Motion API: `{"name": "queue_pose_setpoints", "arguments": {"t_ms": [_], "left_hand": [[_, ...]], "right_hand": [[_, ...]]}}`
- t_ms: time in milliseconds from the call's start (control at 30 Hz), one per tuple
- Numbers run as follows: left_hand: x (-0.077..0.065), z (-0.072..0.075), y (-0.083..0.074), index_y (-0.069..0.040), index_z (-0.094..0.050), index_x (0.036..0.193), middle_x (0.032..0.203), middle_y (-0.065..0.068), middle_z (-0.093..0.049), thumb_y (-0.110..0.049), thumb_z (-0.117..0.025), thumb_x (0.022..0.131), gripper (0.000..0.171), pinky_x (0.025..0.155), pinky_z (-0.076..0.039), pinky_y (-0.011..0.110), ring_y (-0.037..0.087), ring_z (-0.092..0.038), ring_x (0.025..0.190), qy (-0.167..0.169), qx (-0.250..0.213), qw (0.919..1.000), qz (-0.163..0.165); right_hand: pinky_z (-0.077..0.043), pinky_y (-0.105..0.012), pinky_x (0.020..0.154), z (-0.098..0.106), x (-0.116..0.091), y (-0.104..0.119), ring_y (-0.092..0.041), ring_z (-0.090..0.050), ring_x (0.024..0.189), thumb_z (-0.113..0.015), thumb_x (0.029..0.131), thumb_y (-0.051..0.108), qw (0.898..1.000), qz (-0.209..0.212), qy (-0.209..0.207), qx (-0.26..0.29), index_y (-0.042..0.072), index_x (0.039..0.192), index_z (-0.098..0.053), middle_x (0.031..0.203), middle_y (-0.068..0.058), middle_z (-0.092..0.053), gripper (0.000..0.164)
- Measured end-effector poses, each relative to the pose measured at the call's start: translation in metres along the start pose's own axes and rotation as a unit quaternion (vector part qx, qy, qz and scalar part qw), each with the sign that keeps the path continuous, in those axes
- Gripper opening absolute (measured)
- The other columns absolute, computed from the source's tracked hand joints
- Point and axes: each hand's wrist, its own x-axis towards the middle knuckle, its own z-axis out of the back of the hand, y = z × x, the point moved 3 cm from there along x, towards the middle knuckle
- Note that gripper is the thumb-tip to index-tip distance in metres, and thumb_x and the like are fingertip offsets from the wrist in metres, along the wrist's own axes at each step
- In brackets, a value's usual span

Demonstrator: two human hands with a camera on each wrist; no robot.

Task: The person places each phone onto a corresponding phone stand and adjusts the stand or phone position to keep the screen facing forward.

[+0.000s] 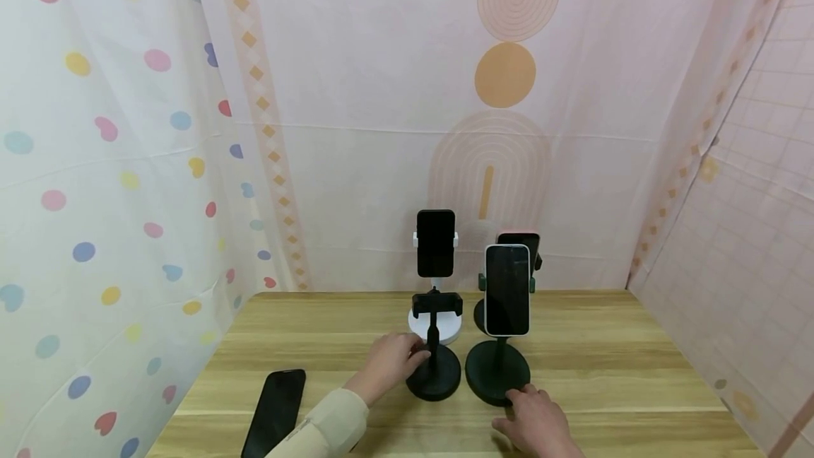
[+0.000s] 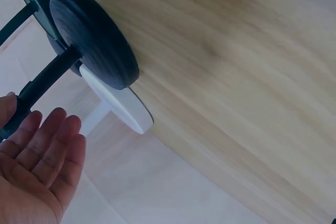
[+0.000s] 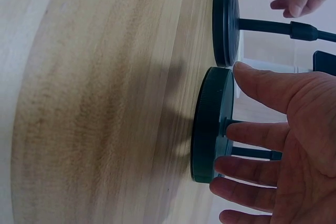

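Observation:
An empty black phone stand [image 1: 434, 379] stands upright on the wooden table, its clamp holding no phone. Beside its stem is my left hand [image 1: 391, 361], fingers loosely bent and palm bare in the left wrist view. To the right, a dark green phone stand [image 1: 496, 375] carries a white-edged phone [image 1: 507, 290] upright. My right hand [image 1: 537, 421] is at the front of its round base [image 3: 207, 129]. In the right wrist view its fingers are spread and extended close to the base, curled round nothing.
A white stand [image 1: 450, 328] with a black phone [image 1: 435, 242] is behind the black stand. Another phone [image 1: 528, 239] shows partly behind the green stand. One dark phone [image 1: 275, 408] lies flat on the table at left. Patterned curtains [image 1: 356, 182] surround the table.

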Motion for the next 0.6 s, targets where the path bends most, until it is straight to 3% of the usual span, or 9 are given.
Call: {"name": "queue_pose_setpoints", "arguments": {"t_ms": [133, 367, 600], "left_hand": [[-0.004, -0.002, 0.005, -0.01, -0.071, 0.088, 0.072, -0.007, -0.062, -0.025, -0.07, 0.094, 0.016, 0.055, -0.041, 0.025, 0.005, -0.048, 0.061, 0.003, 0.014, 0.9999, 0.008], [-0.013, -0.003, 0.012, -0.005, -0.074, 0.097, 0.091, 0.006, -0.072, -0.029, -0.072, 0.091, 0.025, 0.064, -0.052, 0.035, 0.02, -0.067, 0.079, -0.002, 0.052, 0.9982, 0.028], [-0.021, 0.001, 0.015, -0.002, -0.072, 0.1, 0.096, 0.013, -0.071, -0.03, -0.075, 0.089, 0.031, 0.069, -0.055, 0.042, 0.03, -0.069, 0.087, -0.008, 0.073, 0.9966, 0.036]], "right_hand": [[-0.051, -0.053, 0.078, -0.001, 0.0, 0.0, -0.034, -0.059, 0.09, -0.081, 0.08, 0.04, 1.0, -0.002, -0.001, -0.002, 0.0, 0.111, -0.069, 0.105, -0.019, -0.063, 0.052], [-0.051, -0.052, 0.078, -0.001, 0.0, 0.0, -0.033, -0.059, 0.089, -0.081, 0.08, 0.04, 1.0, 0.001, -0.007, -0.003, 0.0, 0.111, -0.069, 0.105, -0.019, -0.063, 0.051], [-0.051, -0.053, 0.078, 0.0, 0.0, 0.0, -0.033, -0.059, 0.089, -0.081, 0.08, 0.039, 1.0, 0.002, -0.004, 0.0, 0.0, 0.111, -0.069, 0.104, -0.018, -0.063, 0.051]]}}
